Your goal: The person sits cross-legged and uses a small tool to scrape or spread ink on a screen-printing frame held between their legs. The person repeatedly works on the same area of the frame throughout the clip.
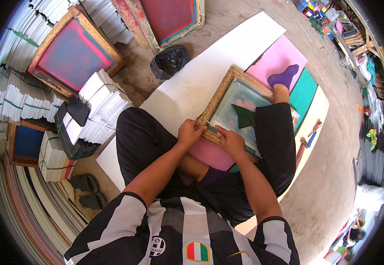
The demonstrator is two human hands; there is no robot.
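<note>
A wooden-framed printing screen (216,95) lies tilted across my lap, with pale mesh inside its frame. My left hand (191,132) is closed at the screen's near left corner, fingertips pinched together. Close to its right, my right hand (231,140) is also closed, thumb against forefinger, over the near edge of the frame. A small, thin whitish piece shows between the hands; its kind and what each hand grips are too small to tell. On the mesh rests a dark green pointed scrap (243,115). My right leg partly covers the screen's right side.
White, pink (276,57), green and cream sheets lie under me. To the right are pliers (315,129) and a hammer (302,145). A black plastic bag (170,61) sits beyond my left knee. Paper stacks (101,99), another screen (75,53) and sandals (86,183) stand left.
</note>
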